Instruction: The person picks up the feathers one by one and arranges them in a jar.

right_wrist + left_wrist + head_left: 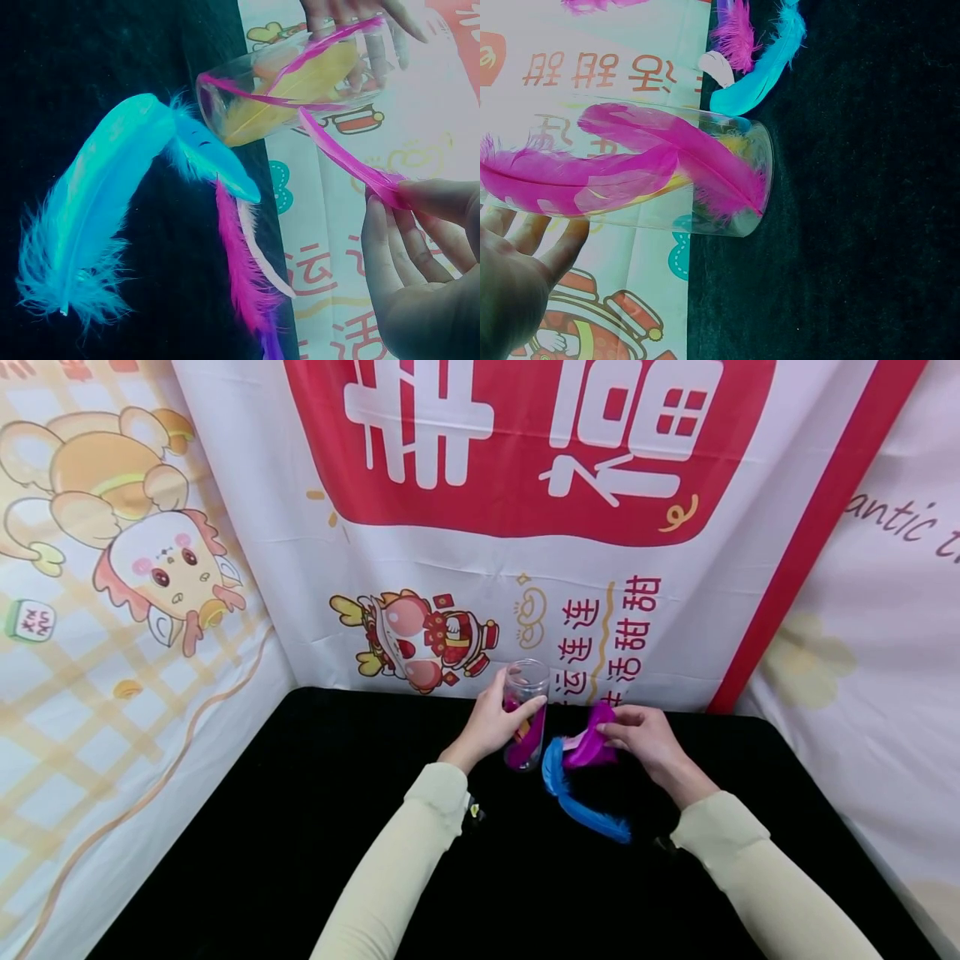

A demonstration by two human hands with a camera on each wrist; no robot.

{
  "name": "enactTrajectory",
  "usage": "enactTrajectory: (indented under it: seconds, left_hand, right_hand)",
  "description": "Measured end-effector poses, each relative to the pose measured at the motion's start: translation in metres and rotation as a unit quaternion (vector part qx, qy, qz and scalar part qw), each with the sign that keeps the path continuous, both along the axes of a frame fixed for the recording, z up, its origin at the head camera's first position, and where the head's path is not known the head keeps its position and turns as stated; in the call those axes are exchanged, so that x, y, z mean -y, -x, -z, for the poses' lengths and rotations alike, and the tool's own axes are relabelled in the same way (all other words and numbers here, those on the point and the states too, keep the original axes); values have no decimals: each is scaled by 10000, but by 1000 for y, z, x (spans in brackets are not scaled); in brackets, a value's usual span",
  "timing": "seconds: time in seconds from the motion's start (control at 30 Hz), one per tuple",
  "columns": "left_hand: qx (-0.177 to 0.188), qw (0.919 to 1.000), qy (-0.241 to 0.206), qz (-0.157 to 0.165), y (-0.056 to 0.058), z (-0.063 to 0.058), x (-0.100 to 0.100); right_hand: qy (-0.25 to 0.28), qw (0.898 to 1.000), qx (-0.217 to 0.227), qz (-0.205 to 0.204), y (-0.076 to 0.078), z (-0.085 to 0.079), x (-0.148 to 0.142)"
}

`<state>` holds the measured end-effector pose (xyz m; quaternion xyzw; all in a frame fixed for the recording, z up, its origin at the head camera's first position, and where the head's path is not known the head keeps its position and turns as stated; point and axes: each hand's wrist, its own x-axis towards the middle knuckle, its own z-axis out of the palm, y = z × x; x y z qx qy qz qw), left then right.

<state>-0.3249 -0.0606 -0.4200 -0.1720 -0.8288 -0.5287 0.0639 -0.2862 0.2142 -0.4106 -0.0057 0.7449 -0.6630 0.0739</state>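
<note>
My left hand [495,720] grips a clear plastic jar [528,672] that stands upright on the black table. Inside it are magenta feathers [630,180] and a yellow feather [311,82]. Between the thumb and fingertips of my right hand [647,739] a magenta feather [341,156] is pinched, held up just right of the jar. Two blue feathers [596,818] lie on the cloth below that hand. Beside them are another magenta feather [238,259], a pale pink one [262,255] and a purple one [271,346], partly cut off by the right wrist view's edge.
A black cloth [300,827] covers the table. Behind its far edge hangs a red and white printed curtain [420,552], close to the jar. Patterned cloth walls [90,710] stand at the left and right sides.
</note>
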Motion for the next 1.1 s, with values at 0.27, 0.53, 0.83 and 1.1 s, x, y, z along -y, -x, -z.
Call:
enactTrajectory:
  seconds: [0.27,0.53,0.83,1.1]
  left_hand:
    - [-14,10000,8,4,0,1,1]
    - [-22,10000,10,-23,0,1,1]
    - [0,10000,15,-38,1,1,1]
    - [32,10000,-17,-13,0,1,1]
  right_hand:
    - [-300,9995,-81,62,1,-6,0]
    - [-143,9998,-143,-41,2,-15,0]
    - [-322,9993,-212,14,5,-22,1]
    - [-581,9975,-397,-30,6,-30,0]
